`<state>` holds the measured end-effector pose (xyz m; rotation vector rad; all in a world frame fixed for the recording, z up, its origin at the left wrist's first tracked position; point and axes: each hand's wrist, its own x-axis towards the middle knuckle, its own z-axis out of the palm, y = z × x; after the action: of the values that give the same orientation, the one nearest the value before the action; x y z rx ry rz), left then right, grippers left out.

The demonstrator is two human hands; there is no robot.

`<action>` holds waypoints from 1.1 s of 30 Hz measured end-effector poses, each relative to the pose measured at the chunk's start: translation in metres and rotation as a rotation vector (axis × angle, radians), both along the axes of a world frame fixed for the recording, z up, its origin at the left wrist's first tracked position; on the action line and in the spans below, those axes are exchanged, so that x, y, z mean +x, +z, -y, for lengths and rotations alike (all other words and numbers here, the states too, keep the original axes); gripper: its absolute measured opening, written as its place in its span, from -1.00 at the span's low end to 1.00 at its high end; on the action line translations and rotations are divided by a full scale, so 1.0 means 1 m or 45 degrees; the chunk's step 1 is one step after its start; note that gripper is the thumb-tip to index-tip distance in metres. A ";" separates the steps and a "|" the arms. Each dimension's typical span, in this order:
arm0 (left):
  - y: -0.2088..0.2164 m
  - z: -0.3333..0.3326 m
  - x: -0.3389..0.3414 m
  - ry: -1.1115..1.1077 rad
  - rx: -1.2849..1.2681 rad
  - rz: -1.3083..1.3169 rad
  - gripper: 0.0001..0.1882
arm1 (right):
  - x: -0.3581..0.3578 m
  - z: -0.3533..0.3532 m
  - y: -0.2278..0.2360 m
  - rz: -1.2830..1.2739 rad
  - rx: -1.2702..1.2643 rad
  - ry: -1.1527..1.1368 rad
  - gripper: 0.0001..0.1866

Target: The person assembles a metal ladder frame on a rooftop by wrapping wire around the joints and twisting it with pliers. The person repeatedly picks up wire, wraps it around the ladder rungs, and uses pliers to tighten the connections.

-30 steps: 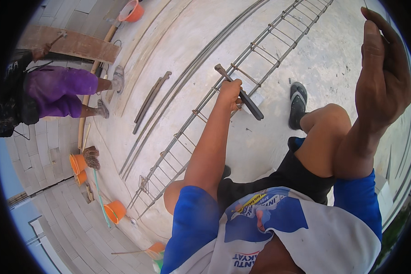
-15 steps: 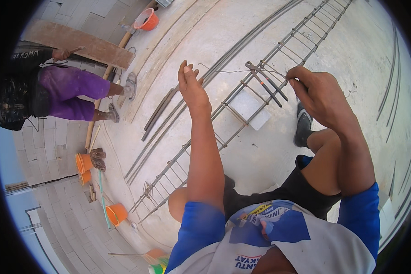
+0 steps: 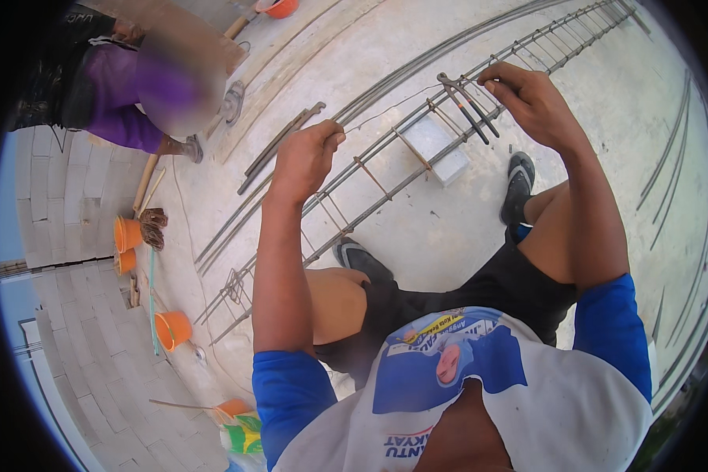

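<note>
Spreading a thin wire (image 3: 393,108) between two pinches looks like the step in hand. It runs from just beyond the tips of the left hand's fingers across to those of the right hand, crossing over the steel cage (image 3: 389,197). On the left hand (image 3: 305,161) the thumb and forefinger are together, seemingly clamped on one end; the right hand (image 3: 533,106) has thumb and forefinger pressed together on the wire too, though its far tip is too fine to make out.

To do this well, pinch near the ends and pull with even force, so the bends come out gradually; a sudden jerk could let the wire slip or whip. The stretch between the fingers shows a slight bow, so a little more tension seems worthwhile. Lifting both hands to the same height should help it clear the cage bars below the fingers and the long rods (image 3: 385,93) beyond the left ones.

Watch the pliers (image 3: 467,115): they lie across the cage just beside the right fingers, handles pointing back toward the body. A loose loop could hook on their head, so lead the wire above them. The pale block (image 3: 429,140) sits under the cage, between the two hands, out of the wire's path.
</note>
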<state>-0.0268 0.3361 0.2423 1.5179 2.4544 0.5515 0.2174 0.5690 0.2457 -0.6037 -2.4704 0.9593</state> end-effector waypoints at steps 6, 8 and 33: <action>-0.011 0.025 0.011 0.164 0.089 0.622 -0.80 | 0.012 0.005 -0.003 0.372 0.112 0.057 -0.75; -0.011 0.018 0.032 0.055 0.058 0.602 -0.79 | 0.015 0.020 -0.001 0.498 0.391 0.074 -0.70; -0.296 -0.077 0.063 0.473 -0.076 0.755 -0.63 | -0.006 0.052 -0.281 0.219 -1.809 -0.501 -0.78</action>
<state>0.0365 0.4130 -0.0534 0.7208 2.2359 0.8388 0.2117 0.5168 -0.0355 -1.5092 -1.2804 2.4226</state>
